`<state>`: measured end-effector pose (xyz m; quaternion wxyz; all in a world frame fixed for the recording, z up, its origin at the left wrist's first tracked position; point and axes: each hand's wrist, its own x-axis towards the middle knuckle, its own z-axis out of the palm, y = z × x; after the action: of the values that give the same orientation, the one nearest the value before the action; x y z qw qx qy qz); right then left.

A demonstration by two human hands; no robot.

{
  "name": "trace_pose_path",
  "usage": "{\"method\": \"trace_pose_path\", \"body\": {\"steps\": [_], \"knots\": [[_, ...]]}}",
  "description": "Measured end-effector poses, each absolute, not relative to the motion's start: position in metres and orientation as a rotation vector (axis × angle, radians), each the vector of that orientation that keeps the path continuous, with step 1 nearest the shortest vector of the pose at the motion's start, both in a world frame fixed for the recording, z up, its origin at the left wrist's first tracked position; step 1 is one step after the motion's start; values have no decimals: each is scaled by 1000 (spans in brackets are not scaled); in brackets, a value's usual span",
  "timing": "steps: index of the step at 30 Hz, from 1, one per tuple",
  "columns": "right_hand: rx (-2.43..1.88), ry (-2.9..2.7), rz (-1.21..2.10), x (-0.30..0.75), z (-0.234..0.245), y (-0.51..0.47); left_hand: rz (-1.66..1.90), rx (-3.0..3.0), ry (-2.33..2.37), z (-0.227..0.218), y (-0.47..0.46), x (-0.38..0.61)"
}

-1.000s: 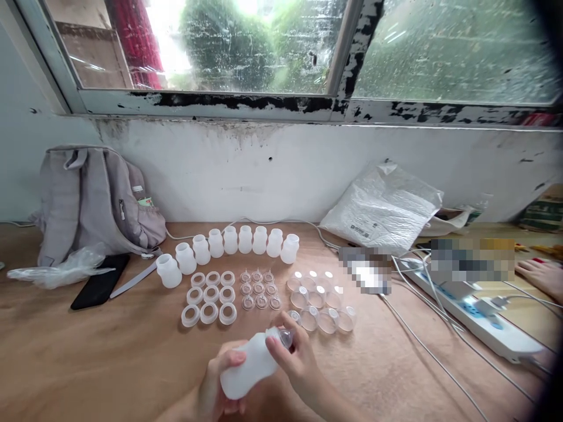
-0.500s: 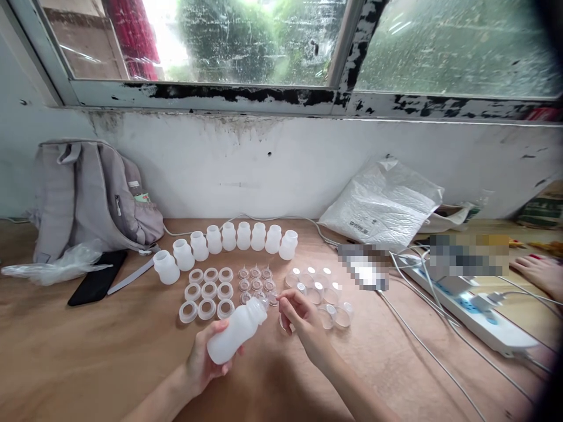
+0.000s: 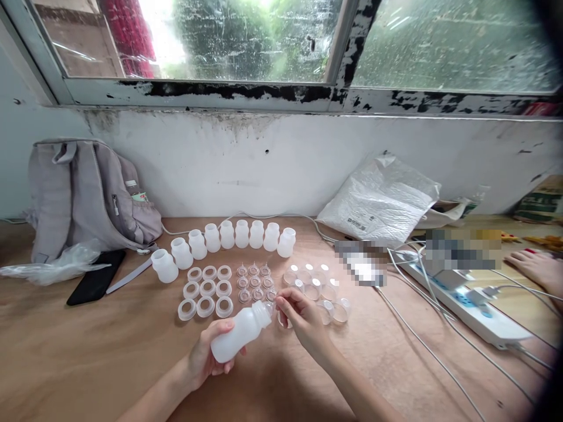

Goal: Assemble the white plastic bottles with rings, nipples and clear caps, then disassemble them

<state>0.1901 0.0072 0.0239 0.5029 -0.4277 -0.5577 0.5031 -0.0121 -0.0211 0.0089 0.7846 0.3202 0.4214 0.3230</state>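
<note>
My left hand (image 3: pixel 215 351) is wrapped round a frosted white baby bottle (image 3: pixel 241 331), tilted with its neck up and to the right. At the bottle's mouth, my right hand (image 3: pixel 301 316) pinches the tip of a clear bottle nipple (image 3: pixel 270 306); whether the nipple is seated in the neck I cannot tell. Behind the bottle are rows of clear nipples (image 3: pixel 254 282) on the table. White screw rings (image 3: pixel 206 306) stand in rows to the left. Clear caps (image 3: pixel 312 288) lie to the right, some partly hidden by my right hand. Several more bottles (image 3: pixel 241 234) form an arc behind.
A grey backpack (image 3: pixel 88 199), a black phone-like slab (image 3: pixel 97 278) and a crumpled clear bag (image 3: pixel 57 264) are at the left. Along the right lie a silver plastic mailer (image 3: pixel 380 199), a white power strip (image 3: pixel 497 328) and loose cables. Another person's hand (image 3: pixel 536 269) rests at the far right.
The bottle and my left hand have shifted slightly right, toward my right hand. The nipple in my right fingers now shows clearly at the bottle's mouth.
</note>
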Motion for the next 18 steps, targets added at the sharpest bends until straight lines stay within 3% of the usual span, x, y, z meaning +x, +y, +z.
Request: {"method": "trace_pose_path", "body": {"steps": [10,18], "knots": [[-984,-1368,1218,192,31,5,699,717,908,8,-18,-14],[-1083,-1565,751,196,26,5,772,748,905,10,-18,-14]]}}
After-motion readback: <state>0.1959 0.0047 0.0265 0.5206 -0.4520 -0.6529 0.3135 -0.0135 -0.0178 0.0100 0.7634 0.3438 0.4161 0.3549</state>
